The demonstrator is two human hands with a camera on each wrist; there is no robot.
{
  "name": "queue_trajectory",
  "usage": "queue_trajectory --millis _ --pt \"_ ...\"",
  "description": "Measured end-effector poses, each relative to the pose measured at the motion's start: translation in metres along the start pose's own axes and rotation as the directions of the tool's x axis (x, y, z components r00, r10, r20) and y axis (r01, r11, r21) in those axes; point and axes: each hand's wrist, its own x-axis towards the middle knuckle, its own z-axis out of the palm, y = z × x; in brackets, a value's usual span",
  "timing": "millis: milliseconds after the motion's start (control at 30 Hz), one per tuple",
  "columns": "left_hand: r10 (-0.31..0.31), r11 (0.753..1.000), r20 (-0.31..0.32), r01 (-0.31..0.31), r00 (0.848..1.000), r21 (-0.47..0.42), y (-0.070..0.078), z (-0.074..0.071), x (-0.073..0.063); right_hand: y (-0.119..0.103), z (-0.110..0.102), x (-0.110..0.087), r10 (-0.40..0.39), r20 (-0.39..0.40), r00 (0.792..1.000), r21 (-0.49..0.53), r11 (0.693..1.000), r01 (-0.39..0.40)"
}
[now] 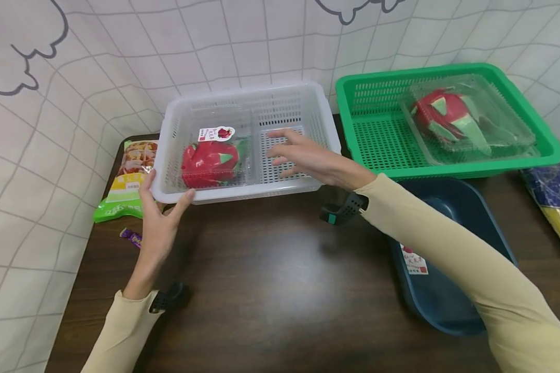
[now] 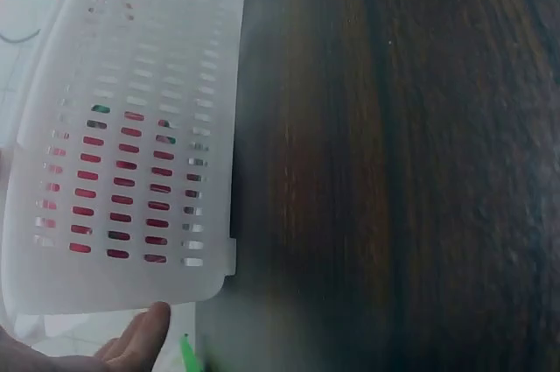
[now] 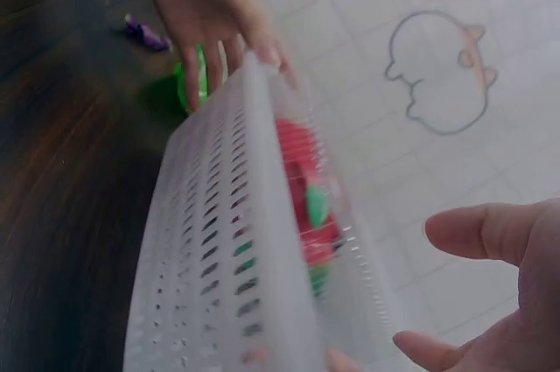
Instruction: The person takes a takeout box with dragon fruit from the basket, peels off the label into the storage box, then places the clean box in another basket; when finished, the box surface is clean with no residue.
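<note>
A white perforated plastic basket stands at the back of the table. Inside its left half lies a clear plastic box with a labelled lid, holding a red dragon fruit with green scales. My left hand grips the basket's front left corner, thumb at the front rim and fingers along the left side. Over the right half of the basket hovers my right hand, its fingers spread and holding nothing. The right wrist view shows that hand's thumb apart from the basket.
At the back right, a green basket holds another clear box with a dragon fruit. A dark blue tray sits under my right forearm. A colourful food packet and a purple sweet lie left; another packet is far right.
</note>
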Motion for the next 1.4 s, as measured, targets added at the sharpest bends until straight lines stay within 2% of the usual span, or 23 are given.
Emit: queue_trajectory --millis 133,233,400,600,900,1000,1200,1400 --pt "0.023 0.999 0.015 -0.022 1.000 -0.049 -0.004 0.004 0.001 0.008 0.006 0.016 0.068 0.026 0.997 0.049 0.996 -0.069" --pt "0.031 0.997 0.018 -0.030 0.999 -0.069 -0.005 0.006 0.000 0.012 0.011 0.026 0.115 0.038 0.993 0.043 0.992 -0.116" --pt "0.054 0.995 0.007 -0.053 0.999 -0.089 -0.008 0.008 -0.001 0.015 0.019 0.039 0.132 0.062 0.989 0.043 0.990 -0.135" --pt "0.072 0.993 0.010 -0.071 0.997 -0.099 -0.010 0.009 0.000 0.015 0.026 0.050 0.165 0.042 0.985 0.036 0.985 -0.166" --pt "0.075 0.993 0.031 -0.072 0.997 -0.090 -0.005 0.010 0.006 0.012 0.025 0.054 0.159 0.013 0.987 0.040 0.986 -0.159" --pt "0.074 0.994 0.041 -0.071 0.996 -0.081 -0.005 0.010 0.007 0.011 0.025 0.054 0.161 -0.031 0.987 0.051 0.986 -0.159" --pt "0.052 0.996 0.007 -0.051 0.999 -0.078 -0.008 0.003 0.001 0.009 0.034 0.059 0.163 -0.079 0.983 0.100 0.983 -0.155" --pt "0.084 0.993 0.021 -0.082 0.996 -0.089 -0.009 0.001 0.003 0.008 0.036 0.061 0.136 -0.106 0.985 0.145 0.982 -0.120"
